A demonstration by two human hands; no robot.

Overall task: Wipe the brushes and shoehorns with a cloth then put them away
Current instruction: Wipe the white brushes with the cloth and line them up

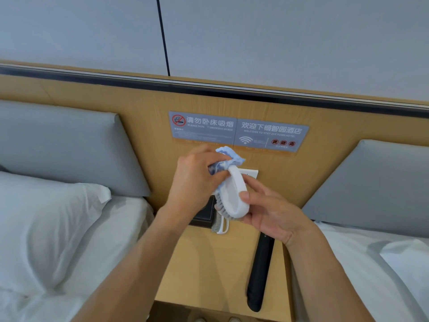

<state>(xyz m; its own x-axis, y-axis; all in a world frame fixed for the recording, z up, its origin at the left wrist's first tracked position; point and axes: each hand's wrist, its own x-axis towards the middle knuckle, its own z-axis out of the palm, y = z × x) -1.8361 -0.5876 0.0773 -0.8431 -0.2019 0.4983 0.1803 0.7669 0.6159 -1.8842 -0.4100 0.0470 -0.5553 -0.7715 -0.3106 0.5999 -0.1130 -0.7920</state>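
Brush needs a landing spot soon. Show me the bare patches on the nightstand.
The nightstand shows bare wood at front left, between the left bed and the black shoehorn. The back is crowded: a black box and second brush sit under both hands.

I count two brushes: the white one I am holding and a second brush lying at the back edge of the nightstand. One blue cloth, one black shoehorn along the nightstand's right edge, one dark box, two wall signs, and two beds, left and right.
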